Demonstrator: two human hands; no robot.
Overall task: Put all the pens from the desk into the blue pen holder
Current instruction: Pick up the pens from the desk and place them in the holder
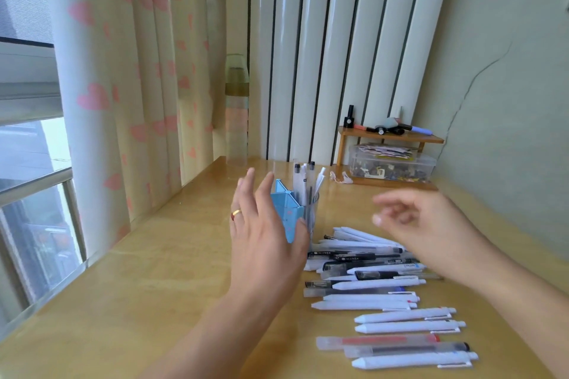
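Many pens lie near the blue pen holder; both empty, open-fingered hands, left hand and right hand, might tip it over.

— What's beyond the hands?
— A wooden desk, white ribbed panels and a cracked green wall.
— And to their left?
— A heart-print curtain beside a bright window.

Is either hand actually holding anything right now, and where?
No pen is held. The left hand is open against the side of the blue holder; the blurred right hand looks empty.
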